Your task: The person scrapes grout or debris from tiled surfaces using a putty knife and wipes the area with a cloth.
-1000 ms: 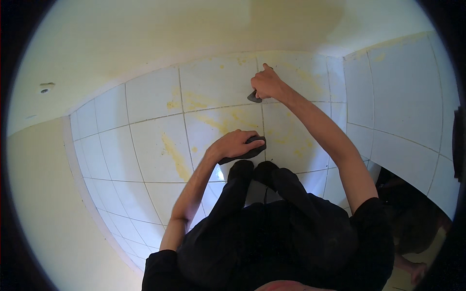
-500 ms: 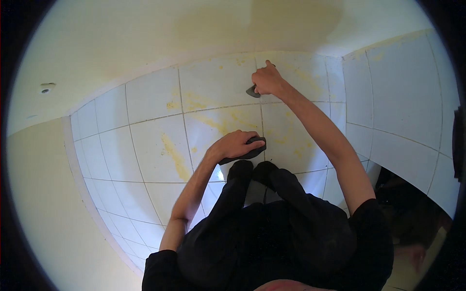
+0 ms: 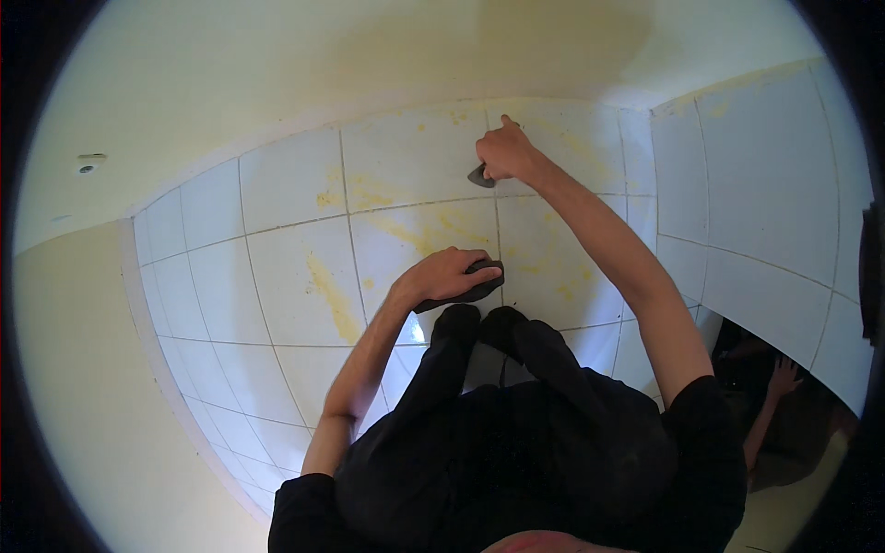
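black shirt (image 3: pixel 705 429) | short sleeves (image 3: pixel 302 502) | black trousers (image 3: pixel 564 370) | dark footwear (image 3: pixel 457 323) | bare forearms (image 3: pixel 599 230)

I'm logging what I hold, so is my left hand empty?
No, your left hand is wrapped around a dark object that shows along its lower edge.

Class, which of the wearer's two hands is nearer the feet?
The left hand, with its thumb over a black object just in front of the feet; the right hand reaches farther forward, gripping a dark tool.
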Tool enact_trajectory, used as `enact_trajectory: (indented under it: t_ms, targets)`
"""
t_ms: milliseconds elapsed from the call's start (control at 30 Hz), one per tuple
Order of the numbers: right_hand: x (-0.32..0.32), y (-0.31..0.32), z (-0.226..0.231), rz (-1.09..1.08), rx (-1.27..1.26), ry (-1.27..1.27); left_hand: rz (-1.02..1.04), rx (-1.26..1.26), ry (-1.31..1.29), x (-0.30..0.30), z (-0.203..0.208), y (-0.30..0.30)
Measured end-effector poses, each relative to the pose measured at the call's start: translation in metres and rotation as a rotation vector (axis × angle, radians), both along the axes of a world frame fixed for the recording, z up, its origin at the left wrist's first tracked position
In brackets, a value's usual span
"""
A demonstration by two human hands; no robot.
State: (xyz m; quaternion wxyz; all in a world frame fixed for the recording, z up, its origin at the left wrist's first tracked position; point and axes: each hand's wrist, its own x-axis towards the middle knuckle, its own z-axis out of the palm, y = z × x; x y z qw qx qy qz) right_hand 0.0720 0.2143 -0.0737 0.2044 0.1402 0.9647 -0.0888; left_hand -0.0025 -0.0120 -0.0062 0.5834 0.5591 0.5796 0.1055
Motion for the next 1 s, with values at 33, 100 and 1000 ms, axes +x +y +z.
enact_trajectory:
  t_ms: [33, 100, 1000]
  targets:
    - [0.000, 0.004, -0.002, -0.050, -0.013, -0.014, -0.001, -0.001, -0.001, 0.000, 0.000, 0.001]
    - [0.003, 0.004, -0.007, -0.100, -0.027, -0.029, -0.009, 0.001, -0.013, 0.000, 0.002, 0.003]
    - [0.004, 0.006, 0.005, -0.058, 0.029, -0.104, 0.176, 0.832, 0.207, -0.072, 0.207, 0.013]
